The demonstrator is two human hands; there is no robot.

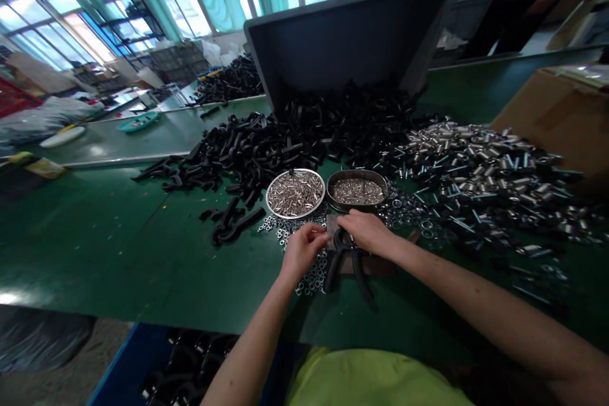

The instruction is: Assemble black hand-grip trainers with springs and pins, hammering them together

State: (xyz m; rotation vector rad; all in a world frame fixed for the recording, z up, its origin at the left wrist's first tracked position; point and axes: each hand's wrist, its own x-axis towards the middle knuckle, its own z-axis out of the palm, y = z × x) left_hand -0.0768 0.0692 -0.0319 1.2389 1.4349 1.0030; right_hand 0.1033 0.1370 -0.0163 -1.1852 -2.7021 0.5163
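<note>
A black two-armed clamp (pixel 358 269) lies on a small metal block (pixel 332 226) near the table's front edge, its two legs toward me. My right hand (pixel 367 231) is closed over the clamp's upper end, fingertips pressed on it. Just left of the clamp is my left hand (pixel 304 248), thumb and index finger pinched together; anything between them is too small to name. Beyond the hands stand a round white dish (pixel 270 208) of small metal pins and an oval tin (pixel 333 204) of tiny metal parts. Loose metal nuts (pixel 311 279) lie around and below my left hand.
Black plastic parts (pixel 247 146) spill from a tipped grey bin (pixel 352 38). Metal sleeves and screws (pixel 480 165) are heaped at the right, before a cardboard box (pixel 556 114). A blue crate (pixel 118 368) holds clamps below the table edge. A person (pixel 528 0) stands at the back right.
</note>
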